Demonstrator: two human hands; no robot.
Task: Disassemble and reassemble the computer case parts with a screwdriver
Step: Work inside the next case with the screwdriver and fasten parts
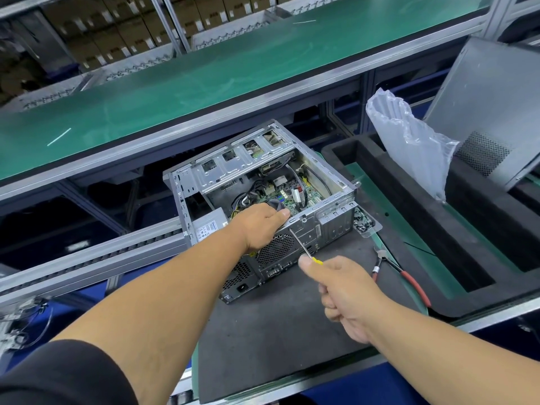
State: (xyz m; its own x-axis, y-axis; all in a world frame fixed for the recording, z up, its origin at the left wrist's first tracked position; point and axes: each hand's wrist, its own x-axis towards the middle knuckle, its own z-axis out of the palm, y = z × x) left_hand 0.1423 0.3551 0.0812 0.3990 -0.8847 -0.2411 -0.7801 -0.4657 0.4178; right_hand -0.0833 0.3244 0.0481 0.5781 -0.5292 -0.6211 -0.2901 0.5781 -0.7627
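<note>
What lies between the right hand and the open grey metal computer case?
In the head view, only the screwdriver's thin metal shaft spans from the right hand to the case's rear panel; dark mat beneath.

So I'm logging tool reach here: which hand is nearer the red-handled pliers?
Right. The right hand, gripping the screwdriver, is just left of the red-handled pliers on the mat. The left hand rests farther away on the computer case rear edge.

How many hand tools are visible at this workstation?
2: a screwdriver held in the right hand, tip against the computer case; red-handled pliers lying on the mat, right of the case. Others may be hidden.
</note>
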